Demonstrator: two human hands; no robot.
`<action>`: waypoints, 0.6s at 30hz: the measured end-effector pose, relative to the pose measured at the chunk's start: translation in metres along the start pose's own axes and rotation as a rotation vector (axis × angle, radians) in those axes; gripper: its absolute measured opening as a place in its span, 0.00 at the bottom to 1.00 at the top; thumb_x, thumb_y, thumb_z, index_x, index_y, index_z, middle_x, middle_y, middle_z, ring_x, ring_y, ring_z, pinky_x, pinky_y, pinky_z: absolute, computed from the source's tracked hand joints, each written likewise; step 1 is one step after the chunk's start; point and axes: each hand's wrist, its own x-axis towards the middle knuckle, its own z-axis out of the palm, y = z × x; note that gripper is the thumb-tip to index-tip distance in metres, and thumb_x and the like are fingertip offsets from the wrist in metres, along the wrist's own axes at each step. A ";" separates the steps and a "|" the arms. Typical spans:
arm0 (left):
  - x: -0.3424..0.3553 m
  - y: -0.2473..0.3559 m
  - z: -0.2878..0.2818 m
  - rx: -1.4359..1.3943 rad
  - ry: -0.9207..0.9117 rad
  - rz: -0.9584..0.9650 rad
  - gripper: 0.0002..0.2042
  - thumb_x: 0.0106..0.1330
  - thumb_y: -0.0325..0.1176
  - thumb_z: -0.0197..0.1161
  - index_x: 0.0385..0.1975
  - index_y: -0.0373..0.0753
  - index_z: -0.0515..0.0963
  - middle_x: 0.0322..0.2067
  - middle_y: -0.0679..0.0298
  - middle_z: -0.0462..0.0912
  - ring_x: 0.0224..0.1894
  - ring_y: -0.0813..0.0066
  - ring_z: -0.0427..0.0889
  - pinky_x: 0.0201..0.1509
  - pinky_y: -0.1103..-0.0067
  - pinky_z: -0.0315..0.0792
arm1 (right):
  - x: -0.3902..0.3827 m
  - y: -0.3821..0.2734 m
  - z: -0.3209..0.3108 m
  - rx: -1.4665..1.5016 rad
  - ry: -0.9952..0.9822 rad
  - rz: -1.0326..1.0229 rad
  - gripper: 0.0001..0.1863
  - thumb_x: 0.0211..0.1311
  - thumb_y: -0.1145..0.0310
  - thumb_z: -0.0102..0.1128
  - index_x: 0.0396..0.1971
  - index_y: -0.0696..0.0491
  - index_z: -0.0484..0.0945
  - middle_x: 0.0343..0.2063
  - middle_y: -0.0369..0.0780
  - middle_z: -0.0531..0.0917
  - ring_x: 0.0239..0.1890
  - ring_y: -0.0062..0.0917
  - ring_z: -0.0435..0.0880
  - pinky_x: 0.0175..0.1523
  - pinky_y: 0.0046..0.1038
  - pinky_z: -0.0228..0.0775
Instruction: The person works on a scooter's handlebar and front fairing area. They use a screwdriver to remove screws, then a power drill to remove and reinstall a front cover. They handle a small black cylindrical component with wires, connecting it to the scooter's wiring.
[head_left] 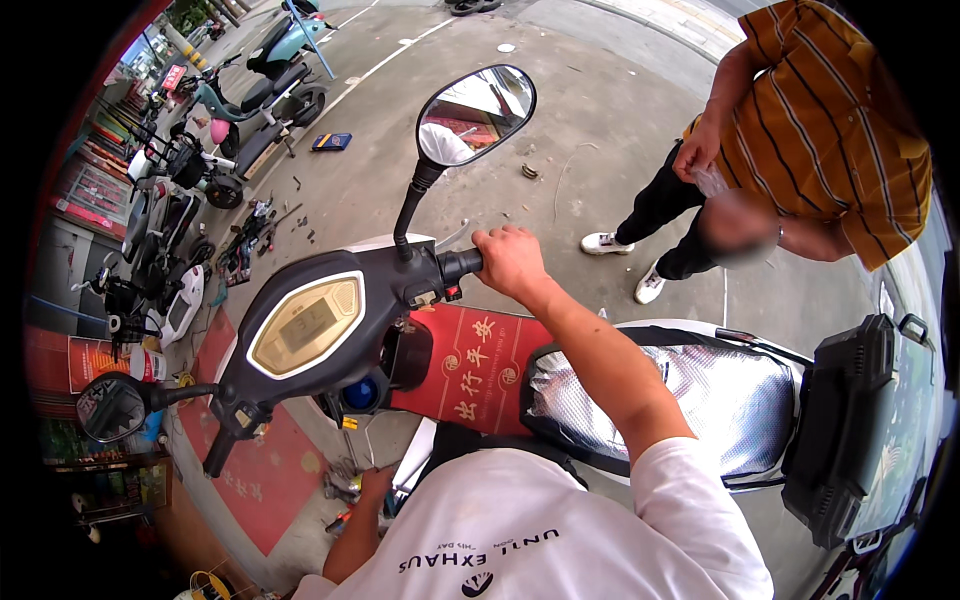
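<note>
My right hand (508,258) is closed round the right handlebar grip (460,264) of a dark scooter, below its round-cornered mirror (475,115) and beside a red switch. The gold-rimmed display (305,323) sits left of it; the left grip (217,452) is free. A red printed mat (470,360) covers the footboard, and a silver quilted cover (720,410) lies on the seat. My left hand (372,483) hangs low beside my body, near metal tools or parts (342,485) on the ground; its fingers are too small and hidden to make out.
A person in a striped orange shirt (820,150) stands at right, holding something clear. Parked scooters (250,100) line the left, with scattered parts (250,240) and a blue-yellow box (330,142) on the concrete. A black rear box (840,430) is behind the seat; a red mat (270,510) lies lower left.
</note>
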 end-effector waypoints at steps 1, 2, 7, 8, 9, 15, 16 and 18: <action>0.001 -0.002 -0.001 -0.013 0.001 -0.005 0.13 0.55 0.35 0.63 0.29 0.28 0.76 0.20 0.56 0.76 0.18 0.66 0.77 0.19 0.71 0.71 | -0.001 -0.002 0.001 0.001 0.014 0.000 0.08 0.47 0.62 0.63 0.28 0.47 0.77 0.24 0.38 0.81 0.33 0.36 0.81 0.39 0.37 0.71; 0.001 -0.002 0.000 -0.026 0.026 0.012 0.12 0.55 0.34 0.62 0.28 0.29 0.76 0.19 0.57 0.76 0.17 0.66 0.77 0.20 0.70 0.71 | -0.002 -0.002 0.002 0.003 0.027 -0.005 0.08 0.47 0.62 0.63 0.28 0.47 0.77 0.24 0.38 0.81 0.33 0.35 0.81 0.39 0.37 0.71; -0.006 0.012 0.009 -0.009 0.040 0.118 0.11 0.57 0.34 0.62 0.27 0.30 0.76 0.18 0.59 0.76 0.17 0.68 0.76 0.21 0.71 0.71 | -0.003 0.002 0.004 -0.011 0.035 -0.005 0.08 0.47 0.63 0.63 0.27 0.47 0.76 0.23 0.38 0.81 0.33 0.35 0.81 0.39 0.36 0.70; -0.006 0.015 0.010 -0.016 0.028 0.118 0.10 0.57 0.34 0.62 0.28 0.31 0.75 0.18 0.59 0.75 0.16 0.68 0.75 0.21 0.71 0.71 | -0.002 0.003 0.003 -0.008 0.048 -0.008 0.08 0.46 0.64 0.63 0.27 0.47 0.76 0.23 0.38 0.80 0.32 0.35 0.81 0.39 0.36 0.70; -0.007 0.017 0.011 -0.025 0.035 0.116 0.11 0.56 0.34 0.62 0.28 0.30 0.75 0.18 0.59 0.76 0.16 0.68 0.76 0.21 0.71 0.72 | -0.002 0.004 0.003 -0.003 0.052 -0.009 0.08 0.46 0.64 0.63 0.27 0.47 0.76 0.23 0.38 0.80 0.32 0.35 0.81 0.39 0.37 0.70; -0.011 0.019 0.011 -0.073 0.048 0.097 0.12 0.54 0.34 0.63 0.27 0.29 0.74 0.20 0.57 0.76 0.16 0.67 0.77 0.19 0.71 0.73 | -0.001 -0.001 0.005 0.014 0.075 -0.024 0.09 0.45 0.64 0.64 0.26 0.48 0.76 0.22 0.38 0.80 0.32 0.36 0.81 0.38 0.38 0.71; -0.012 0.018 0.013 -0.075 0.046 0.093 0.12 0.54 0.34 0.63 0.27 0.29 0.74 0.20 0.57 0.76 0.16 0.67 0.77 0.19 0.70 0.73 | -0.003 0.001 0.005 0.017 0.071 -0.022 0.09 0.45 0.64 0.64 0.26 0.48 0.76 0.22 0.38 0.80 0.32 0.36 0.81 0.38 0.38 0.71; -0.013 0.023 0.011 -0.034 0.073 0.108 0.13 0.55 0.35 0.64 0.27 0.29 0.74 0.19 0.56 0.76 0.16 0.66 0.77 0.19 0.70 0.73 | -0.001 0.000 0.003 0.031 0.063 -0.003 0.09 0.45 0.64 0.64 0.26 0.49 0.74 0.23 0.38 0.79 0.33 0.36 0.80 0.38 0.38 0.71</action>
